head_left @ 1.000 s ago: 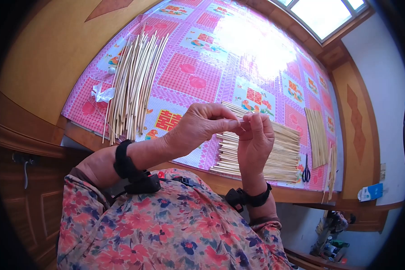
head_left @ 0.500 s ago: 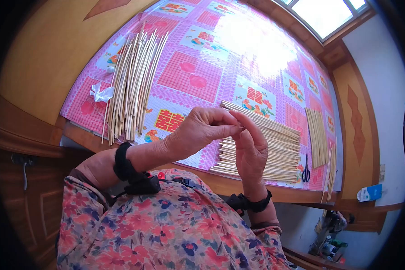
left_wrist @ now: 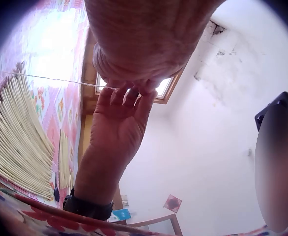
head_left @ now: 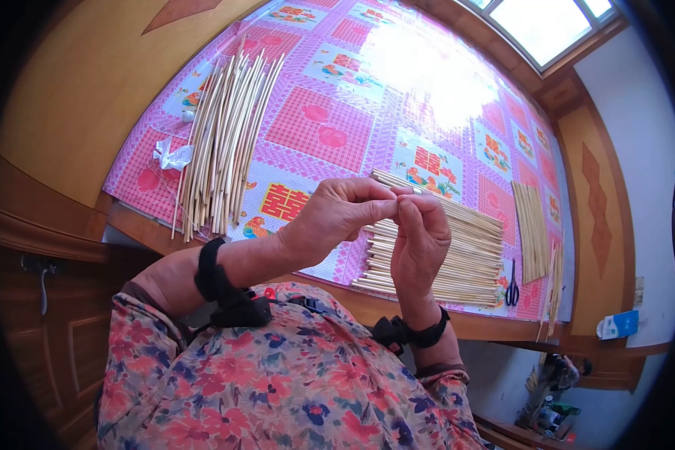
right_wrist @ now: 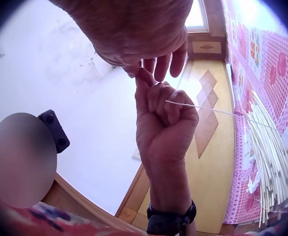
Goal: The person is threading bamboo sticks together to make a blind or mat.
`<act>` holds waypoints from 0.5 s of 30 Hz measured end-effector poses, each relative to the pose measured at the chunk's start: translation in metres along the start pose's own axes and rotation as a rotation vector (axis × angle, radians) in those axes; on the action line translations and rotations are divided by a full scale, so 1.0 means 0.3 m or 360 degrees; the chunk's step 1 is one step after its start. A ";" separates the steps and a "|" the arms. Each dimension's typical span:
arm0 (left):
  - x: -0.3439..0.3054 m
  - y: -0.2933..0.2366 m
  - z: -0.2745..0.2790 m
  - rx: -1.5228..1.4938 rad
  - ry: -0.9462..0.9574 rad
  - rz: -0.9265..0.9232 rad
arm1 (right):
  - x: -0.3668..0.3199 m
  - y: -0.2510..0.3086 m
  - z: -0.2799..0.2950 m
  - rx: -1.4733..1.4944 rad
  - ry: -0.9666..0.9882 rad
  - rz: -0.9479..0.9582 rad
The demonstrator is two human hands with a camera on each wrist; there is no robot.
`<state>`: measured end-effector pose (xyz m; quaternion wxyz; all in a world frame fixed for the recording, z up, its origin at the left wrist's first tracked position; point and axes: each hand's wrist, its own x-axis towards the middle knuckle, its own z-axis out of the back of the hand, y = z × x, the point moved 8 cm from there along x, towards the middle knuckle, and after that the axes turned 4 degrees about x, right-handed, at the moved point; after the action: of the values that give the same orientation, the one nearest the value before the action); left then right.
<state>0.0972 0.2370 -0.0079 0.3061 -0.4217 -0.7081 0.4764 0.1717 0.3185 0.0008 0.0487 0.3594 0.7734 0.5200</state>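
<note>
The right hand [head_left: 418,244] has bent its extended index finger [head_left: 432,210] to meet the left hand [head_left: 326,217], both apparently pinching thread [right_wrist: 215,110], indicating thread work in progress.

Matt string [right_wrist: 215,110], smooth woody sticks [head_left: 457,255], glossy tablecloth [head_left: 319,127]

Head view looks down over the table [head_left: 319,124]; close-in wrist views face each other; all share the fingers [head_left: 361,189].
</note>
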 end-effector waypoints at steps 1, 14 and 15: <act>0.002 -0.001 -0.002 0.0008 -0.0002 0.0005 | 0.003 -0.001 0.002 0.0019 0.0007 0.0007; 0.008 -0.014 0.012 0.0215 -0.0058 -0.0100 | 0.028 0.000 0.066 0.0439 0.0083 -0.0165; 0.008 -0.016 0.010 0.0207 -0.0045 -0.0109 | 0.023 0.000 0.053 0.0439 0.0085 -0.0166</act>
<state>0.0921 0.2371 -0.0044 0.3390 -0.3696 -0.6939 0.5167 0.1737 0.3350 -0.0043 0.0053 0.3080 0.8562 0.4148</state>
